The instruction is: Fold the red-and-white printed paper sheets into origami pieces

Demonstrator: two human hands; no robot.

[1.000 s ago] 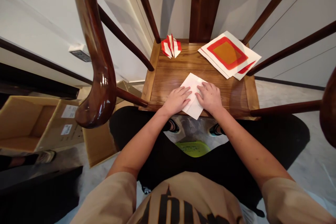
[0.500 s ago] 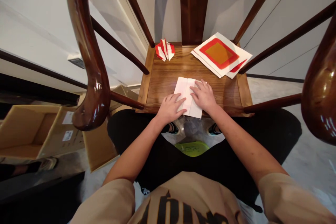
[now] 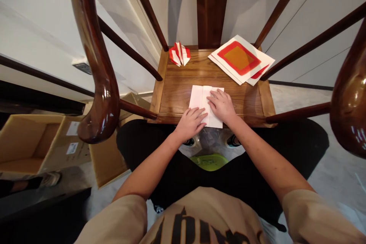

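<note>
White folded paper (image 3: 200,97) is pinned under left hand (image 3: 191,122) and right hand (image 3: 222,106); both flat, fingers loosely spread, nothing gripped. Near edge overhangs wooden chair seat (image 3: 246,101) beside left fingertips; crease could be skewed there if pressed unevenly.

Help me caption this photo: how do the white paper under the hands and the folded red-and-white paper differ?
The white paper shows plain white; the folded red-and-white paper has red and white patches.
The white paper lies nearly flat; the folded red-and-white paper has raised folds.
The left hand and right hand touch the white paper; neither touches the folded red-and-white paper.
Both rest on the wooden seat.
</note>
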